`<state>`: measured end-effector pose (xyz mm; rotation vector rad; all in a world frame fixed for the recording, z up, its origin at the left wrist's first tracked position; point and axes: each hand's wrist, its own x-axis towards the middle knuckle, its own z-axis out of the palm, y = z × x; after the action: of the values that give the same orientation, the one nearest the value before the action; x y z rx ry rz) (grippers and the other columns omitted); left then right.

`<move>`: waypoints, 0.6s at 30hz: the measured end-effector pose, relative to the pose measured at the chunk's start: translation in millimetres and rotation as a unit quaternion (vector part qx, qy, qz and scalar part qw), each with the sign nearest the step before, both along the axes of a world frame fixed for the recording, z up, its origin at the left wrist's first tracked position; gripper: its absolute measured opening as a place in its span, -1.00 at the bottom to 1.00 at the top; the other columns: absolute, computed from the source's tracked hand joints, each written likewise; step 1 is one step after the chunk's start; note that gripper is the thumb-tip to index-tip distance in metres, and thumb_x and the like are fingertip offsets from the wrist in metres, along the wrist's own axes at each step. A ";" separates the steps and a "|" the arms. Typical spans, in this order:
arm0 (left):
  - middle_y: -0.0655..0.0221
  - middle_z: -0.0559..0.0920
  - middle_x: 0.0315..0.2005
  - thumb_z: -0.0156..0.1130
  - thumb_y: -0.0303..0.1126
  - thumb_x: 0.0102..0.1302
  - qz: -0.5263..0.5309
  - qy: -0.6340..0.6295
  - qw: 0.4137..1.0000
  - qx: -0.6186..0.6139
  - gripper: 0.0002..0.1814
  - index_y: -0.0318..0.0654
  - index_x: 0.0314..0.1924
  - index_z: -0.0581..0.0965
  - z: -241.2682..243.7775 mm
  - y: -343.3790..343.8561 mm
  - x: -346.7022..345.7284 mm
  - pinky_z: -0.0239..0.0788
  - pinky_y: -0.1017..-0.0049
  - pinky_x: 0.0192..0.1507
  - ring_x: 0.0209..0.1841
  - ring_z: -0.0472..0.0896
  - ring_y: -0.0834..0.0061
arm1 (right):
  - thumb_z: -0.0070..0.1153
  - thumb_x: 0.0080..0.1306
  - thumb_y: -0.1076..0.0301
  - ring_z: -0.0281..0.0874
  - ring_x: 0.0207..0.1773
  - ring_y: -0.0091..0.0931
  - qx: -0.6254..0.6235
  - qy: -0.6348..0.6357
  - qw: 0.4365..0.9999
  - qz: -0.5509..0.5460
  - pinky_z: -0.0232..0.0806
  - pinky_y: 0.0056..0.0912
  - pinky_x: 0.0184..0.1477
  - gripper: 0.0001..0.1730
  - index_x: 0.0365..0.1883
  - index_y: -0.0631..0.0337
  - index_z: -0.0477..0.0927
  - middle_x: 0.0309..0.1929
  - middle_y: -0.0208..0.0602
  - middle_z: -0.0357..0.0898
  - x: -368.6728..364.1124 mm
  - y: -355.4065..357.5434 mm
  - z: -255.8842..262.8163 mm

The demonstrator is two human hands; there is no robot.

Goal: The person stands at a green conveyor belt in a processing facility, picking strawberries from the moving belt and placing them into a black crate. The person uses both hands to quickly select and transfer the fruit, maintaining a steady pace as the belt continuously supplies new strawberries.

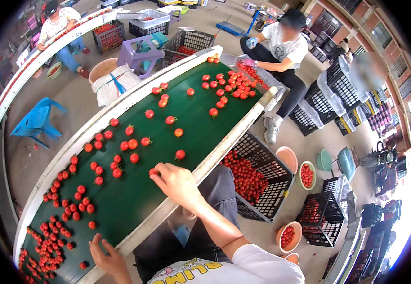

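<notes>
A green conveyor belt [134, 198] with pale raised side rails runs diagonally before me. Over its near half, my right hand [177, 183] pinches a red cherry tomato [153, 171] between thumb and fingers. My left hand [106, 256] hovers by the near rail [145, 229], fingers apart and nothing in them. Dense loose cherry tomatoes [47, 245] cover the belt's lower left; others lie scattered along its middle. Another cluster [239, 85] sits at the far right end, in front of a plastic-lined trough [258, 76].
A black plastic crate [273, 190] partly filled with tomatoes stands to my right. Beyond it are an orange bowl [290, 236] and a green bowl [306, 174]. A gloved person [285, 46] sits at the belt's far end; another person [58, 26] sits by a curved conveyor [24, 67].
</notes>
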<state>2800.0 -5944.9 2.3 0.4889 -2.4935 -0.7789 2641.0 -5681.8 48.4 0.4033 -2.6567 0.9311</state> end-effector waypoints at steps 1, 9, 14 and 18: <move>0.16 0.68 -0.11 0.11 -0.50 0.43 -0.005 -0.001 1.000 -0.019 -0.78 -0.37 0.01 0.58 0.5 0.0 -0.2 0.34 0.06 0.30 -0.01 0.61 0.05 | 0.27 0.34 0.28 0.60 -0.41 -0.20 -0.009 0.001 1.000 0.002 0.45 -0.15 -0.36 -0.80 -0.29 0.20 0.53 -0.46 -0.22 0.54 1.5 -0.3 0.5; 0.06 0.56 0.16 0.19 -0.54 0.35 -0.003 0.039 0.999 -0.027 -0.71 -0.36 0.06 0.57 7.9 -18.2 12.1 0.31 0.14 0.29 0.23 0.51 0.01 | 0.27 0.32 0.20 0.64 -0.33 -0.16 0.042 0.035 0.999 0.003 0.49 -0.11 -0.31 -0.73 -0.34 0.19 0.49 -0.44 -0.16 0.56 10.8 -30.9 -1.0; 0.16 0.57 0.15 0.25 -0.50 0.32 -0.040 0.030 0.997 -0.062 -0.74 -0.26 0.02 0.60 25.9 -20.7 -0.3 0.27 0.17 0.30 0.28 0.47 0.06 | 0.32 0.28 0.30 0.64 -0.37 -0.16 0.005 0.001 0.999 -0.040 0.46 -0.13 -0.32 -0.79 -0.34 0.23 0.58 -0.45 -0.12 0.61 17.4 -28.4 0.8; 0.23 0.64 0.07 0.26 -0.44 0.31 -0.024 0.018 0.998 -0.059 -0.76 -0.22 -0.03 0.63 21.0 -18.4 1.0 0.31 0.21 0.26 0.22 0.52 0.11 | 0.31 0.28 0.27 0.64 -0.39 -0.13 0.018 0.062 0.997 -0.036 0.47 -0.10 -0.34 -0.78 -0.38 0.20 0.57 -0.50 -0.14 0.59 15.5 -25.7 -6.6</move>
<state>2801.0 -5963.3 23.3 0.3722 -2.5074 -0.6491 2656.5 -5707.5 41.8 0.3591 -2.5596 0.8116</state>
